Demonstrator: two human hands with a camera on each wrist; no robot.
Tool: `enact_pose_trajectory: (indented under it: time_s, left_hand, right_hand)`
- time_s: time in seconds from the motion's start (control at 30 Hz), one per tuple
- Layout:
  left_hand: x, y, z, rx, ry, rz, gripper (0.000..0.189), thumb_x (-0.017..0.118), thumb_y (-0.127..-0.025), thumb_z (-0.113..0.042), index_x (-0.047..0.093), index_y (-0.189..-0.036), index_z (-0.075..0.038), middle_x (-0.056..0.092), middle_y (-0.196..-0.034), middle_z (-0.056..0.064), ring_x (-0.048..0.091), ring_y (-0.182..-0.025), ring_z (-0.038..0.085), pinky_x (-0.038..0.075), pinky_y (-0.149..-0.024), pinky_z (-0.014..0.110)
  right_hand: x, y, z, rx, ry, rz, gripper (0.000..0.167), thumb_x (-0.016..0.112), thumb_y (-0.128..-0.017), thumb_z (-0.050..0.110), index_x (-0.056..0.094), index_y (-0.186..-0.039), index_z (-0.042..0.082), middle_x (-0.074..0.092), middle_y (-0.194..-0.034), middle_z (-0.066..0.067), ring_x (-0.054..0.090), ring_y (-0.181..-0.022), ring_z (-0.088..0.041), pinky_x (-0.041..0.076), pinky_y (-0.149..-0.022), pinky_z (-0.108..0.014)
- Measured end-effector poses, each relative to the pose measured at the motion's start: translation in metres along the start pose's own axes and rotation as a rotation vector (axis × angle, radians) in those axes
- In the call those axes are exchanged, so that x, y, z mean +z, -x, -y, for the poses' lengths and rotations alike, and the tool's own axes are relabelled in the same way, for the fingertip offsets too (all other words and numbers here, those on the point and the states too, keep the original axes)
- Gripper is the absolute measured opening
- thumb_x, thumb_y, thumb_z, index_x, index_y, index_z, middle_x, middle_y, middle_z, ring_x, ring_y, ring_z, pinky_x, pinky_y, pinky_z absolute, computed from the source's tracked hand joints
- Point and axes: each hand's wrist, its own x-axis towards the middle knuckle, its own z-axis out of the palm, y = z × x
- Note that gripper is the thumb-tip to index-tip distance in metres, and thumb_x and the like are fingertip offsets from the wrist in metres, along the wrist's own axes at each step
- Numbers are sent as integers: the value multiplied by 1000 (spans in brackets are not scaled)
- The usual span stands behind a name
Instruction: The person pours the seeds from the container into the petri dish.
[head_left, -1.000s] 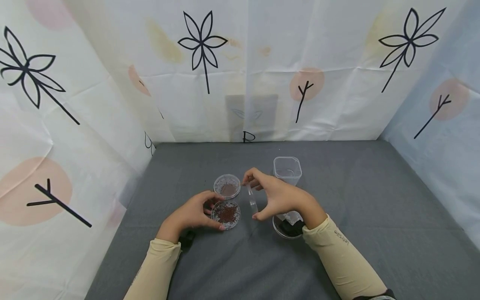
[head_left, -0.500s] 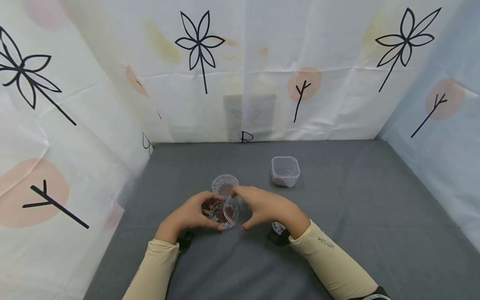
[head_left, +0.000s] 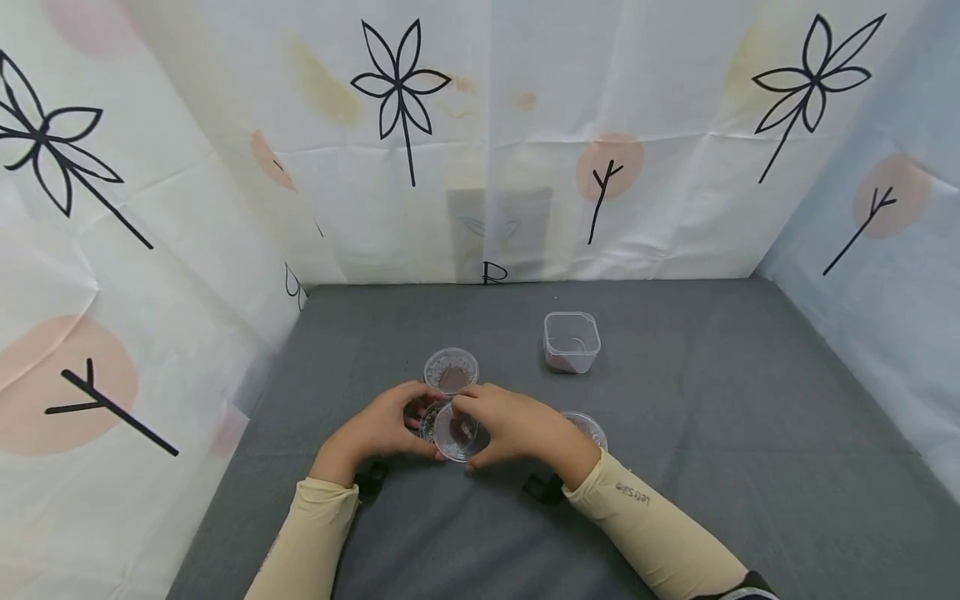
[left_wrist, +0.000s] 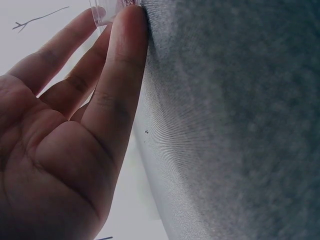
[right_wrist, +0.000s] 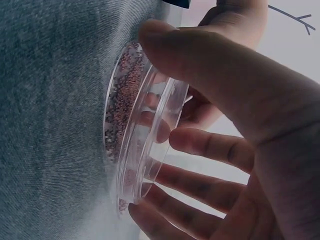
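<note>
In the head view my left hand (head_left: 378,429) curls its fingers and thumb round a clear petri dish (head_left: 428,423) of reddish-brown granules on the grey cloth. My right hand (head_left: 517,425) grips a clear round lid (head_left: 453,437) by its edge, thumb on the near side and fingers on the far side. The lid is over the dish, a little towards the right. From the right wrist, granules (right_wrist: 125,90) show in the dish below the lid (right_wrist: 147,135), which looks tilted; whether it is seated is unclear. In the left wrist view only the dish's edge (left_wrist: 102,15) shows.
Just beyond the held dish stands a second round dish (head_left: 452,369) with brown granules. A square clear container (head_left: 572,343) stands farther back on the right. Another round clear dish (head_left: 588,427) is partly hidden behind my right wrist. Patterned white cloth (head_left: 525,167) walls the table.
My right hand has moved left with the lid, which turned from upright beside the dish to lying over it. The left hand has stayed around the dish.
</note>
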Motion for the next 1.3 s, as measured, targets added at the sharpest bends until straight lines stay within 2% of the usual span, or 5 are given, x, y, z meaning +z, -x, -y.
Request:
enact_pose_trajectory:
  time_s: [0.3, 0.6, 0.77, 1.0, 1.3]
  left_hand:
    - [0, 0, -1, -1, 0, 3, 81, 102, -70, -35, 64, -140, -18, 65, -125, 1, 64, -110, 18, 60, -97, 40]
    - [-2, 1, -2, -1, -5, 6, 83, 102, -70, -33, 63, -141, -17, 65, -125, 3, 64, -110, 18, 60, -98, 41]
    - [-2, 2, -1, -9, -2, 10, 84, 102, -70, -33, 63, -142, -15, 65, -126, 4, 64, -111, 19, 60, -100, 42]
    - [-2, 2, -1, -18, 13, 18, 87, 103, -69, -32, 62, -143, -14, 63, -131, 6, 62, -115, 21, 59, -101, 43]
    - [0, 0, 0, -30, 46, 19, 88, 102, -70, -37, 61, -144, -13, 64, -131, 4, 63, -117, 20, 59, -100, 41]
  right_hand:
    - [4, -3, -5, 3, 46, -6, 57, 93, -83, 43, 64, -126, 18, 60, -126, 0, 56, -109, -14, 54, -90, -33]
    - [5, -4, -2, -8, 59, 5, 47, 92, -84, 40, 68, -119, 20, 57, -150, -1, 57, -133, -19, 56, -99, -36]
    - [5, -5, -2, -18, 45, 21, 46, 91, -85, 36, 68, -122, 20, 54, -157, -4, 54, -141, -23, 55, -103, -38]
    - [1, -3, -1, -25, 43, 38, 53, 86, -89, 24, 67, -139, 21, 49, -163, -5, 51, -145, -25, 53, -109, -42]
    - [4, -4, -4, -91, 151, 6, 52, 84, -94, 35, 68, -142, 24, 52, -161, -8, 52, -144, -28, 52, -112, -41]
